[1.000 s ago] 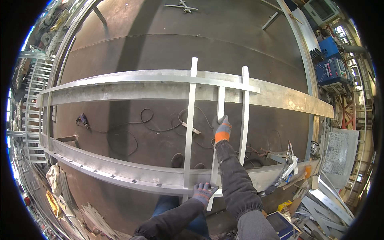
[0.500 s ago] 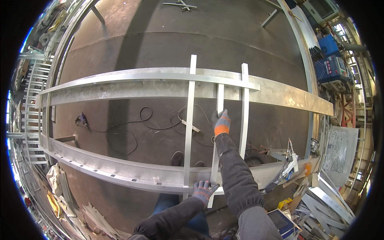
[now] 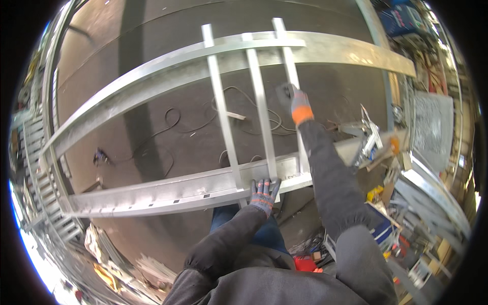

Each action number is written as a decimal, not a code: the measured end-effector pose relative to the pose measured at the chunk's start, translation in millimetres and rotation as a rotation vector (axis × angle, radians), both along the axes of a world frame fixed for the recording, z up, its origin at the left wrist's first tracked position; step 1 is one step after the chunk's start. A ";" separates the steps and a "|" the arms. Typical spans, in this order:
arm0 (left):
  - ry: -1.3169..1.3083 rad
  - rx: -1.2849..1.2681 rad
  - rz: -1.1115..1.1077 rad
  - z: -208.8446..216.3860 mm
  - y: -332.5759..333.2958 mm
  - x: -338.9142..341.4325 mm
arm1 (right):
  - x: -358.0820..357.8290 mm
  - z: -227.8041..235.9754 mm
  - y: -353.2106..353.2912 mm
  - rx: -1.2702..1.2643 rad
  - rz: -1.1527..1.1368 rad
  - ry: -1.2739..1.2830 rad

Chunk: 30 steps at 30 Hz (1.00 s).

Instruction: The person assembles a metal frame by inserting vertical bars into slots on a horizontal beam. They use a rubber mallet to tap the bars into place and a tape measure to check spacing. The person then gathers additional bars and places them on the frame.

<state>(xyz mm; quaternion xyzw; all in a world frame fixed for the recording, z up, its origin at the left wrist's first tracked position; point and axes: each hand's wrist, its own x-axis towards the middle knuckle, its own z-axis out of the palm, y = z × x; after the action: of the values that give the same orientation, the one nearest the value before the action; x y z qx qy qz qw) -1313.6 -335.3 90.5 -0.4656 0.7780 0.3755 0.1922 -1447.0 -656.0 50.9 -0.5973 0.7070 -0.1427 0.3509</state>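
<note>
Three square metal bars lie crosswise over two long beams: a left bar [image 3: 221,104], a middle bar [image 3: 260,96] and a right bar [image 3: 287,56]. My right hand [image 3: 300,105], in a grey and orange glove, is closed round the right bar between the beams. At the near beam [image 3: 127,190], my gloved left hand [image 3: 263,196] rests with fingers spread, by the near end of the middle bar. A long thin metal tube [image 3: 168,61] runs along the far beam [image 3: 345,51], crossing the bars near their far ends.
A power tool [image 3: 100,156] with a looping cable lies on the floor between the beams, at left. Metal offcuts [image 3: 432,198] are heaped at the right. A blue machine [image 3: 404,20] stands at the far right, and a slatted metal rack [image 3: 43,173] at the left.
My right hand has gone from the middle bar to the right bar. The middle bar has shifted away from me, its far end now beyond the thin tube. The whole view has tilted.
</note>
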 end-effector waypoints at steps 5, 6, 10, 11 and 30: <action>-0.057 -0.074 0.065 -2.3 -0.9 -13.4 | -66.4 49.9 242.6 0.058 -0.348 -0.062; -0.069 -0.068 0.049 -7.3 -1.4 -14.3 | -65.4 51.1 287.9 0.045 -0.670 -0.385; -0.010 -0.102 0.106 -40.7 2.1 -9.8 | -53.9 85.9 480.3 0.112 -0.885 -0.240; 0.016 -0.202 0.105 -52.8 0.5 -9.4 | -43.1 92.3 522.0 0.021 -0.893 -0.251; -0.205 -0.197 -0.027 -62.3 -37.4 -32.6 | 6.3 21.7 800.1 0.440 -1.106 -0.053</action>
<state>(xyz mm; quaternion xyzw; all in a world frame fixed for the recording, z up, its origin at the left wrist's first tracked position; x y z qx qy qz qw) -1346.3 -372.7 28.2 -0.5077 0.7936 0.2449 0.2291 -1440.7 144.1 72.5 -0.0497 0.9170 -0.1695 0.3576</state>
